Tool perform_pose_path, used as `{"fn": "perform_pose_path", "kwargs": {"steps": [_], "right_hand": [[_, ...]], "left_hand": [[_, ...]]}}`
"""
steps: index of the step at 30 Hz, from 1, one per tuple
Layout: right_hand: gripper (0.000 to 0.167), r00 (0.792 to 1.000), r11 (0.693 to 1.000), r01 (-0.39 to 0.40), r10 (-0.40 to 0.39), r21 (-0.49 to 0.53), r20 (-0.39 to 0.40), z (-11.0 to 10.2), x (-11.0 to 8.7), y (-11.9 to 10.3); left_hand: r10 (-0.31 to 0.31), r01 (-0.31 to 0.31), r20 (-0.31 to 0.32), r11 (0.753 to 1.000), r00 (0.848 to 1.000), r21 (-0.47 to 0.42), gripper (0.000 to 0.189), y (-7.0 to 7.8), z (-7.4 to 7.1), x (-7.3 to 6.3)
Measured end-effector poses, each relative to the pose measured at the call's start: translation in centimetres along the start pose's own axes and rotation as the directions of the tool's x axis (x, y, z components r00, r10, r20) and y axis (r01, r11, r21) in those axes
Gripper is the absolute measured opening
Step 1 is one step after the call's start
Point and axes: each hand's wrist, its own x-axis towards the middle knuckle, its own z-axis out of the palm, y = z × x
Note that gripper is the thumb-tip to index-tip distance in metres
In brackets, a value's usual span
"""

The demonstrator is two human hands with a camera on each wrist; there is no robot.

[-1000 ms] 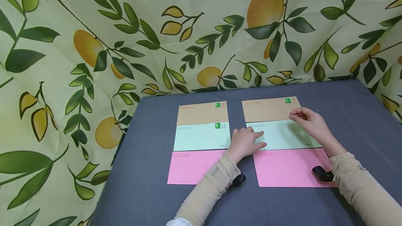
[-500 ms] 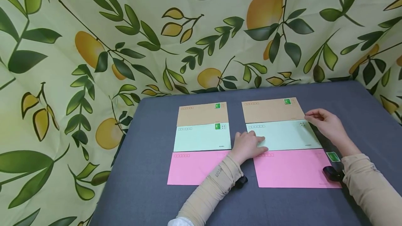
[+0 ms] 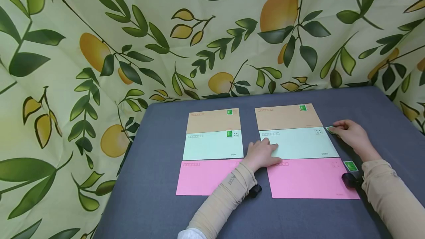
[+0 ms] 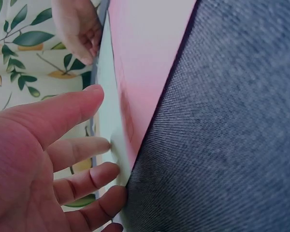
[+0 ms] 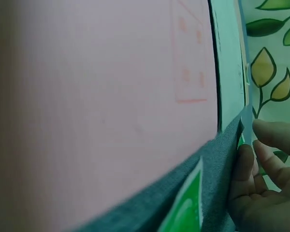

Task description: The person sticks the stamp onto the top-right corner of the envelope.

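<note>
Head view as clock face, centred on the unstamped mint envelope (image 3: 299,144); twelve points to the leafy curtain (image 3: 132,65). Grey-blue table (image 3: 156,165) beneath. Stamped brown envelope (image 3: 282,119) at twelve, pink envelope (image 3: 305,180) at six, no stamp seen on the pink. Left hand (image 3: 260,154) at nine, fingers spread and loose, lying over the mint envelope's left edge, gripping nothing. Beyond it, further out at nine, another column of envelopes (image 3: 212,146). Right hand (image 3: 353,135) between two and three, off the paper, fingers curled; a green stamp (image 3: 329,129) shows at its fingertips, just beside the mint envelope. Whether that stamp is pinched or merely touched, I cannot tell; the right wrist view does not settle it. Loose stamp (image 3: 350,166) lies at four, on the cloth just beside the pink envelope's right edge. Risks, as I judge them: the stamp at the fingertips looks thin and small, so a poor hold could let it slip or bend a corner. The right sleeve (image 3: 388,191) and black wrist gadget (image 3: 350,180) sit near the loose stamp; a low sweep of that forearm might drag it away or under the pink envelope. A sideways pull by the left hand could skew the mint envelope against its neighbours.
</note>
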Motion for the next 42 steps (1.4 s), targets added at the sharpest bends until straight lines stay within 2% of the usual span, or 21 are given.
{"fn": "perform_pose_path", "kwargs": {"steps": [6,11,17,24,30,35,42], "right_hand": [[0.053,0.999,0.998,-0.022,0.024,-0.055,0.033,0.2,0.5,0.0],[0.047,0.999,0.995,0.002,0.002,-0.103,0.034,0.2,0.5,-0.3],[0.044,0.999,0.993,0.002,0.004,-0.120,0.046,0.2,0.3,-0.5],[0.040,1.000,0.993,0.019,-0.018,-0.113,0.005,0.2,0.1,-0.3],[0.032,1.000,0.997,-0.021,0.020,-0.069,-0.015,0.1,0.1,-0.5],[0.034,0.999,0.998,-0.046,0.046,-0.040,-0.015,-0.1,0.0,-0.6],[0.039,1.000,0.999,-0.028,0.028,-0.027,0.000,-0.7,-0.4,-0.6]], "left_hand": [[-0.006,0.006,-0.005,1.000,1.000,-0.003,0.053,-0.3,0.4,0.4],[-0.020,0.019,-0.027,1.000,0.999,-0.022,0.047,-0.4,0.6,0.5],[-0.044,0.044,-0.034,0.999,0.998,0.008,0.046,-0.1,0.8,0.7],[-0.045,0.046,-0.039,0.999,0.998,0.022,0.046,0.2,1.0,1.0],[-0.045,0.046,-0.038,0.999,0.998,0.008,0.046,0.2,1.0,1.1],[-0.052,0.051,-0.029,0.999,0.998,-0.006,0.046,0.2,0.9,1.2],[-0.043,0.042,-0.039,0.999,0.998,-0.017,0.046,0.1,1.0,1.2]]}}
